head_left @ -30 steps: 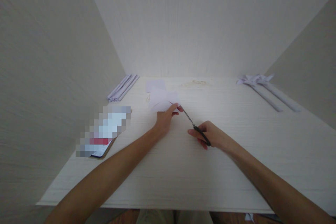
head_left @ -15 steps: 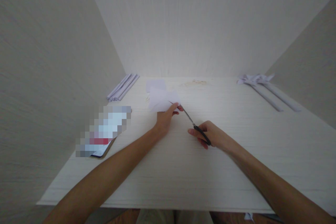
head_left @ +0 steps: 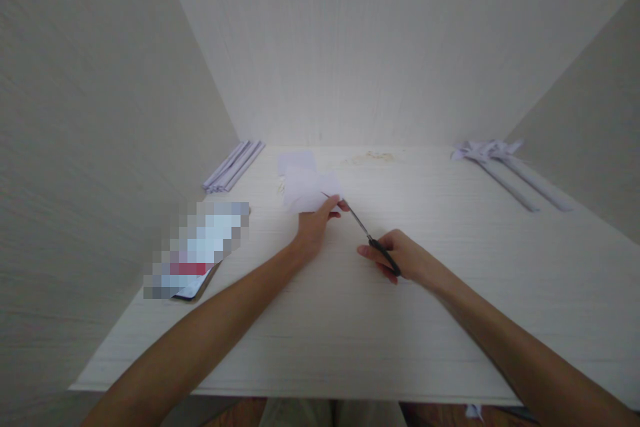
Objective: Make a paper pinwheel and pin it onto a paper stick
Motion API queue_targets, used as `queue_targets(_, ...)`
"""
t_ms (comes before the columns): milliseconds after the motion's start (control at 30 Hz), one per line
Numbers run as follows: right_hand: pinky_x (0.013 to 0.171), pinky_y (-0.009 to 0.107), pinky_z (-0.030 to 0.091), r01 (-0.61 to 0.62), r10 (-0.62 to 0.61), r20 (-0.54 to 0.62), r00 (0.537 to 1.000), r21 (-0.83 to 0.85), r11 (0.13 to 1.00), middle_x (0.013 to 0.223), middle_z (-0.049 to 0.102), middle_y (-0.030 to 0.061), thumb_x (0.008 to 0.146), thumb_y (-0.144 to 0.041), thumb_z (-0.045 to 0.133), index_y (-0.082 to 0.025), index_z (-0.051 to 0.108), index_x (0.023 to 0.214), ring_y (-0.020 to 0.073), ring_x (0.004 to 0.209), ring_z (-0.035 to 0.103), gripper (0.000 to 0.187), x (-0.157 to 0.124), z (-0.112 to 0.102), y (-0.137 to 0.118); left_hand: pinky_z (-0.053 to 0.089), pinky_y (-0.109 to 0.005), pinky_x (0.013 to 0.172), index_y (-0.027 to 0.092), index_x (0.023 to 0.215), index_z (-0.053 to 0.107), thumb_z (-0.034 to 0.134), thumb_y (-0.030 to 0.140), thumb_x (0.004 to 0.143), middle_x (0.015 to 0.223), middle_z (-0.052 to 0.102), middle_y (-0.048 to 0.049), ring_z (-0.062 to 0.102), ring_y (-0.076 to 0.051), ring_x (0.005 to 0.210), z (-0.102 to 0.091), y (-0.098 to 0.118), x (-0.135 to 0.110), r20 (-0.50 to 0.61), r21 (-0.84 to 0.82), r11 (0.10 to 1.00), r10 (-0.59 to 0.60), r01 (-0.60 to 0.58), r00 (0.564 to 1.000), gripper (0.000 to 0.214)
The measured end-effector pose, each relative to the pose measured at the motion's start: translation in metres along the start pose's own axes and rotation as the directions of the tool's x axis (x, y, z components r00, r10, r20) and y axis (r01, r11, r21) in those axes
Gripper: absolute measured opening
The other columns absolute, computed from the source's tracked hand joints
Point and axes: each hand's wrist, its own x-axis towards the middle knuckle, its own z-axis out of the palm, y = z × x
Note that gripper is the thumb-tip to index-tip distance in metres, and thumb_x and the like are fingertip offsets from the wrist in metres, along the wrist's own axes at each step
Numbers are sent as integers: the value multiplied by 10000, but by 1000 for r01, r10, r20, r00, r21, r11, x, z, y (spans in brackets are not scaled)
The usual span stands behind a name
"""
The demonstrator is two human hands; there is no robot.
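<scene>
My left hand [head_left: 320, 219] pinches the near right edge of a white sheet of paper [head_left: 305, 187] between thumb and fingers, a little above the table. A pair of scissors [head_left: 359, 221] with black handles is in my right hand [head_left: 393, 255], its fingers closed around the handles. The metal blades point up and to the left, and they reach the paper beside my left fingertips. One blade tip shows against the paper past my thumb. How far the paper is cut I cannot make out.
Another paper piece [head_left: 296, 161] lies behind the sheet. Rolled paper tubes [head_left: 234, 167] rest at the back left, near a phone [head_left: 193, 288] with a blurred screen. At the back right lie paper flowers [head_left: 487, 149] on two long paper stems [head_left: 533, 185]. Walls enclose the table [head_left: 320, 320].
Almost nothing differs. Both hands, the paper and the scissors stay in place, apart from a very slight shift of the view.
</scene>
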Motion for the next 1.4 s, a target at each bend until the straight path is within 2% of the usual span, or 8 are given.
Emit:
queue_targets(400, 363, 232, 209, -12, 13, -22, 1000, 72, 997, 298, 387, -14, 693, -540, 508, -164, 438, 326, 61, 300, 298, 530, 0, 1, 0, 380, -191, 509, 147, 628, 564, 598, 237, 629, 628, 581, 15, 547, -84, 579, 0, 2, 2, -35, -91, 995, -46, 43, 998, 96)
queue_targets(567, 362, 227, 174, 92, -25, -220, 975, 301, 949, 339, 386, -37, 682, -448, 571, -145, 508, 402, 52, 328, 293, 417, 6, 7, 4, 387, -196, 523, 155, 606, 568, 623, 251, 594, 653, 578, 12, 535, -85, 599, 2, 1, 2, 14, -44, 992, -120, 121, 993, 112)
queue_targets(733, 369, 218, 137, 276, -42, -404, 914, 543, 793, 421, 405, -55, 656, -387, 628, -123, 611, 592, 41, 376, 254, 271, 11, 13, 9, 419, -242, 575, 170, 550, 592, 636, 264, 573, 615, 587, 5, 542, -120, 619, 3, 5, -6, 87, 89, 979, -189, 182, 978, 106)
queue_targets(833, 354, 218, 143, 288, -13, -399, 917, 639, 713, 551, 546, -4, 673, -419, 601, -119, 621, 691, 40, 370, 304, 301, 11, 12, 8, 433, -292, 627, 174, 517, 608, 662, 307, 555, 570, 599, -8, 547, -152, 601, 3, 10, -13, 89, 259, 943, -240, 210, 967, 149)
queue_targets(967, 347, 216, 158, 261, 15, -374, 927, 675, 690, 565, 579, 16, 648, -423, 612, -119, 594, 640, 45, 366, 331, 304, 11, 11, 6, 437, -313, 741, 204, 573, 621, 666, 318, 559, 693, 654, -11, 586, -182, 735, 6, 15, -19, 125, 481, 869, -199, 116, 972, 124)
queue_targets(1033, 361, 215, 171, 260, 15, -378, 926, 666, 699, 539, 574, 3, 599, -364, 664, -121, 585, 621, 43, 378, 318, 256, 11, 11, 7, 434, -315, 768, 205, 564, 617, 658, 297, 572, 720, 661, -17, 591, -185, 772, 7, 16, -20, 161, 479, 874, -175, 78, 971, 101)
queue_targets(1133, 377, 215, 180, 258, 18, -374, 927, 674, 692, 528, 579, -7, 553, -291, 698, -125, 591, 666, 44, 388, 311, 227, 13, 13, 9, 434, -315, 762, 205, 527, 603, 647, 278, 585, 673, 652, -20, 593, -180, 736, 8, 13, -20, 131, 448, 892, -135, 63, 982, 103)
queue_targets(1400, 377, 214, 175, 285, -2, -391, 921, 668, 687, 519, 586, -14, 568, -243, 685, -137, 576, 672, 47, 380, 312, 185, 15, 14, 11, 455, -282, 615, 202, 508, 604, 638, 278, 589, 573, 631, -11, 567, -159, 577, 5, 8, -18, 163, 424, 905, -114, 35, 980, 116)
